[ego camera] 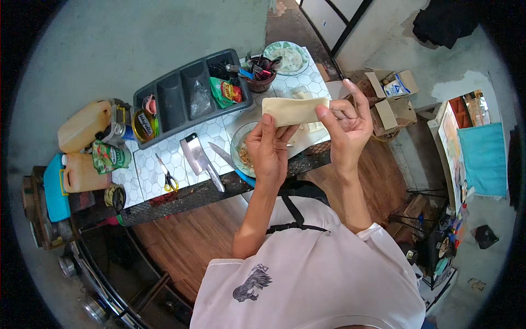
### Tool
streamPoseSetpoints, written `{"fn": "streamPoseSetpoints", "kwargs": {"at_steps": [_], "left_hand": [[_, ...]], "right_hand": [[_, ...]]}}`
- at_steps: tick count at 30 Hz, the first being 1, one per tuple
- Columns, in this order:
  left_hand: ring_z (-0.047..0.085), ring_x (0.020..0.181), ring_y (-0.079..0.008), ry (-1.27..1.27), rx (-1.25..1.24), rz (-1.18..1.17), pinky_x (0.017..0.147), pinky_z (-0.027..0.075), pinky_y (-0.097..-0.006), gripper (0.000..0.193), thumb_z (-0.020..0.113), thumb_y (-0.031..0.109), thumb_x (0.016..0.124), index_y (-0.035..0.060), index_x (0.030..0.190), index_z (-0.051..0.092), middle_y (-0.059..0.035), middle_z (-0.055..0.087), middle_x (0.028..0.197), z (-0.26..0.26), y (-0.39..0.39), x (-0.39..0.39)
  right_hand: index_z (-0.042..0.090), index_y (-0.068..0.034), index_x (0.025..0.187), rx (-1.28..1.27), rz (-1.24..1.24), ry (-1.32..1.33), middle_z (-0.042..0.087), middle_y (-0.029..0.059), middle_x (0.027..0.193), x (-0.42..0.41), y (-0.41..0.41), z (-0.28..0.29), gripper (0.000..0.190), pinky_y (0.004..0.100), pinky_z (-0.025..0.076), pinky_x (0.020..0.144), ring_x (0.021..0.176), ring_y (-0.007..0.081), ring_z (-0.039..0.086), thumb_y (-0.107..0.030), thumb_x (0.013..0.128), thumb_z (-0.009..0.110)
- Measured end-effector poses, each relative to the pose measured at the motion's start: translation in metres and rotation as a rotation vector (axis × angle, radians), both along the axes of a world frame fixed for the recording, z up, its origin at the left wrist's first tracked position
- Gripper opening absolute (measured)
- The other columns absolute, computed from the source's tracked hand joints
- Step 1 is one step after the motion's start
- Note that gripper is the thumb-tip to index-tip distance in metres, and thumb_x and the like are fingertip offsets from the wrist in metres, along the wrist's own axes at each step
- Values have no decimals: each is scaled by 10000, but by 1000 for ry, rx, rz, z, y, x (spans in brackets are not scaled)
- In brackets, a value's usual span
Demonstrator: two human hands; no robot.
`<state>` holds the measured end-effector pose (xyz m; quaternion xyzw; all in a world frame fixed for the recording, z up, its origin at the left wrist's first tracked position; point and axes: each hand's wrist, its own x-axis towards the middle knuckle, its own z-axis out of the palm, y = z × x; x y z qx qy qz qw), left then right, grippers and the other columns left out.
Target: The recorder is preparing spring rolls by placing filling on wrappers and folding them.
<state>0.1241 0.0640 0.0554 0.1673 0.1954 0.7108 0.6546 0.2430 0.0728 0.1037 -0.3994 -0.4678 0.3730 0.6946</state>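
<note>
A flat, pale rectangular dough wrapper (292, 110) is held up above the table between my two hands. My left hand (269, 152) pinches its lower left part, thumb in front. My right hand (348, 125) grips the right end between thumb and fingers, with the index finger raised. Below, partly hidden by my left hand, a glass bowl (235, 142) contains a crumbly brownish filling (245, 156). Behind the held sheet, more pale wrappers (302, 93) lie on a white board (302, 144), partly covered by my hands.
A cleaver (199, 158), a blue-handled knife (223, 153) and scissors (167, 174) lie on the tiled table (144, 164). Behind them stand a grey compartment tray (169, 98), a utensil basket (259, 84) and a green-patterned plate (302, 68). Jugs (84, 127) crowd the left end.
</note>
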Motion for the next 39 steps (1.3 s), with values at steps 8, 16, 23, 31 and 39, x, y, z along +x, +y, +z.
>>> {"fn": "streamPoseSetpoints", "kwargs": {"at_steps": [8, 16, 23, 31, 39], "left_hand": [[623, 1119, -276, 73, 168, -10, 1016, 491, -426, 372, 514, 286, 1004, -34, 1178, 588, -175, 632, 1187, 8, 10, -16], [402, 1353, -327, -85, 80, 87, 1151, 317, -451, 518, 463, 377, 1008, -22, 1330, 399, -207, 466, 1391, 13, 16, -15], [456, 1305, -292, 4, -217, 188, 1142, 344, -407, 504, 497, 351, 1002, -63, 1275, 410, -209, 494, 1346, -42, -10, -36], [486, 1261, -269, 73, -340, 102, 1119, 360, -403, 477, 502, 383, 997, -39, 1210, 440, -235, 518, 1326, -75, -39, -44], [467, 1289, -273, 78, -344, -23, 1108, 368, -394, 469, 512, 360, 996, -45, 1222, 443, -242, 513, 1339, -87, -41, -47]], "right_hand": [[433, 18, 1357, 47, -30, 12, 668, 69, 871, -14, 1, 1, 616, 242, 507, 788, 841, 114, 639, 73, 808, 709], [453, 25, 1332, -116, 64, 155, 693, 75, 860, -47, -6, -14, 593, 235, 510, 793, 858, 114, 648, 46, 806, 727], [449, 2, 1355, -321, 166, -13, 700, 81, 863, -64, -18, -71, 604, 240, 514, 791, 850, 111, 651, 12, 818, 727], [492, 31, 1312, -418, 264, -221, 715, 74, 841, -57, -40, -102, 572, 227, 510, 744, 802, 83, 648, -13, 803, 749], [488, 17, 1331, -450, 252, -246, 720, 81, 864, -54, -43, -100, 580, 244, 506, 794, 844, 94, 659, -31, 813, 744]]}}
